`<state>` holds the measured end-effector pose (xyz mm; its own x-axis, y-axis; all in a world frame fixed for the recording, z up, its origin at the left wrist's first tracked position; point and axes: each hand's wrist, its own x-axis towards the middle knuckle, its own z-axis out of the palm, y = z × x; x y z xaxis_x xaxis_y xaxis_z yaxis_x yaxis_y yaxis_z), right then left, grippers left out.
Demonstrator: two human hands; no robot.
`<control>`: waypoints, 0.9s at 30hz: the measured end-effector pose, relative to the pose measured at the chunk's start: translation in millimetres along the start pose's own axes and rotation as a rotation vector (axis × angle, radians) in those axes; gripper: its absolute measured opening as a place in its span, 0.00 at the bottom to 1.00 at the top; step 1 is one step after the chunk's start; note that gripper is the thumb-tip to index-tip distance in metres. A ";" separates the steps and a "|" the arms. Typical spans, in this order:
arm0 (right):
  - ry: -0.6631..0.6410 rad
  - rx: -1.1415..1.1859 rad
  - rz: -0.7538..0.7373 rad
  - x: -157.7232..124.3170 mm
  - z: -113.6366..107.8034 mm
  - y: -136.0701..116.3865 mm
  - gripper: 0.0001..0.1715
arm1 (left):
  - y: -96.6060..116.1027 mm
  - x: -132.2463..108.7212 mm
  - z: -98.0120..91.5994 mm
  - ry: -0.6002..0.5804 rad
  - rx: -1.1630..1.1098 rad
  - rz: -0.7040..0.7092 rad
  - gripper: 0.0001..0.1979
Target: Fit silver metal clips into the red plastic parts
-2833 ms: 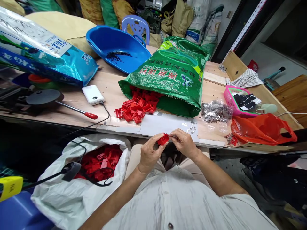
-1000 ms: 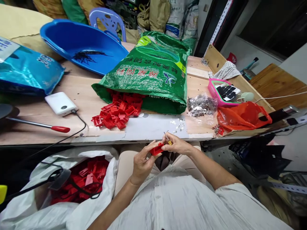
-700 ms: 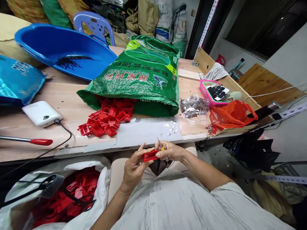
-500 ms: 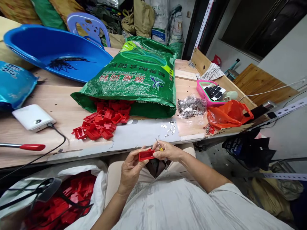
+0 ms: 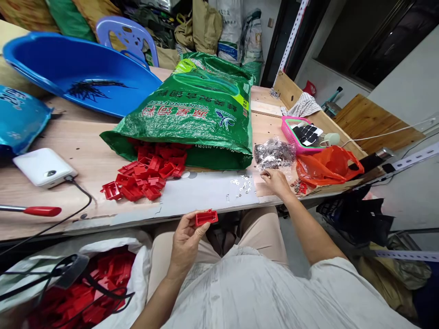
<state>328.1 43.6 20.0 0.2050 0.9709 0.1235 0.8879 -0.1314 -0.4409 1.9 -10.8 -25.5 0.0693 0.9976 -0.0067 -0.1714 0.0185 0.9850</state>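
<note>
My left hand [image 5: 187,240] grips a small red plastic housing [image 5: 206,218] by its left end, just off the table's front edge. The hollow side of the housing faces up towards me. My right hand [image 5: 275,181] is over the table at the right, thumb and fingertips pinched together. What they hold, if anything, is too small to make out. Just beyond those fingers lies a clear bag of small metal parts [image 5: 274,153]. Left of them, loose silvery metal pieces [image 5: 244,185] are scattered on a grey sheet [image 5: 202,189].
A green feed sack [image 5: 195,105] spills red housings [image 5: 142,178] onto the table. More fill a white sack [image 5: 137,269] at lower left. Around stand a blue basin [image 5: 113,98], a white power bank [image 5: 43,167], a pink basket [image 5: 291,132] and an orange bag [image 5: 325,167].
My right hand has left the red housing and moved right and forward to the table. The yellow-handled tool it held no longer shows. My left hand keeps the housing nearly in place.
</note>
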 end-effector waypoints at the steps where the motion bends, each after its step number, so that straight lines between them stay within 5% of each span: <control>1: -0.019 -0.033 -0.010 2.3 2.9 -1.5 0.08 | 0.4 -0.2 1.0 -0.005 0.002 -0.003 0.19; 21: -0.099 -0.167 0.005 16.1 31.8 -21.3 0.08 | 3.3 -3.8 3.3 -0.045 0.024 -0.008 0.17; 27: -0.039 -0.096 0.004 12.8 16.4 -10.5 0.09 | 2.8 -5.0 -1.4 -0.030 0.051 -0.014 0.18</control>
<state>314.6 60.7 11.6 0.1946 0.9771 0.0863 0.9229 -0.1525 -0.3535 -0.3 -15.6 -22.9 0.1008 0.9948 -0.0162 -0.1195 0.0283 0.9924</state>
